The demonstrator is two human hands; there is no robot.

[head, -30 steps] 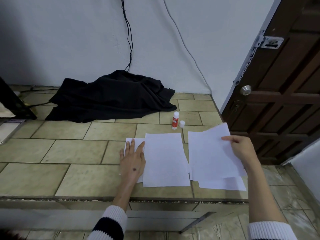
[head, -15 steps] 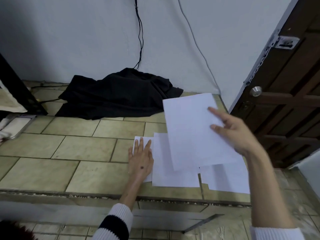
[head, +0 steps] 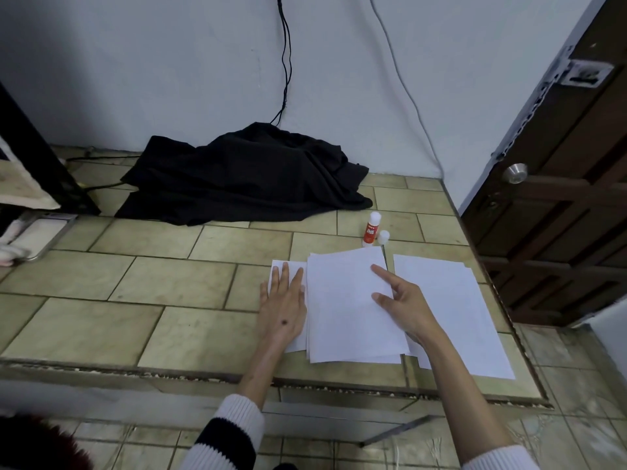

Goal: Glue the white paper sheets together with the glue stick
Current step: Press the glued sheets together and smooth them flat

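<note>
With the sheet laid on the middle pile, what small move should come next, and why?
Probably press and smooth the top sheet flat with the right hand: its fingers only touch the sheet's right part, and the edges look uneven over the pile. The left hand already steadies the papers beneath.

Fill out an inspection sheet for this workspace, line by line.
Surface: raised tiled ledge, beige tiles, front edge chipped.
Job's things: middle paper stack overlaps a lower sheet; right paper stack lies beside it; glue stick stands upright behind the papers, uncapped, with its cap next to it.
Clutter: black cloth heaped against the wall.
Hands: left hand rests flat on the lower sheet; right hand touches the middle stack with straight fingers.
Cables: black cable runs down the wall into the cloth; white cable runs down toward the corner.
Surroundings: white wall, dark wooden door at right.
</note>
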